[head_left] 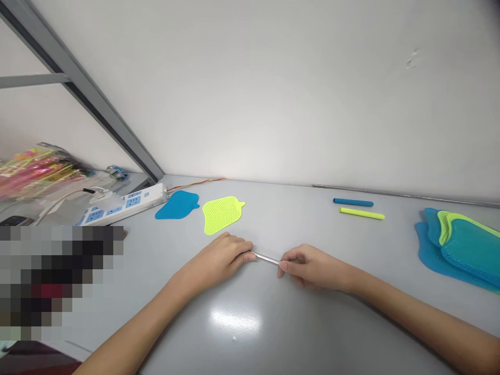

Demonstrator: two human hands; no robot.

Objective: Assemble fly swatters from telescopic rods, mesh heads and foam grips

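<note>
My left hand (pixel 222 256) and my right hand (pixel 308 266) rest on the grey table (pixel 273 323), each pinching one end of a thin metal rod (pixel 266 258) that lies between them. Just beyond my left hand lies a yellow-green perforated swatter head (pixel 222 213), with a blue swatter head (pixel 177 204) to its left. Farther right, near the wall, lie a blue handle tube (pixel 353 202) and a yellow-green handle tube (pixel 361 213), side by side.
A stack of blue and yellow-green swatter heads (pixel 461 247) sits at the right edge. A white power strip (pixel 125 204) with cables lies at the left, behind it a bundle of colourful packaged items (pixel 37 169). A second long metal rod (pixel 390 192) runs along the wall.
</note>
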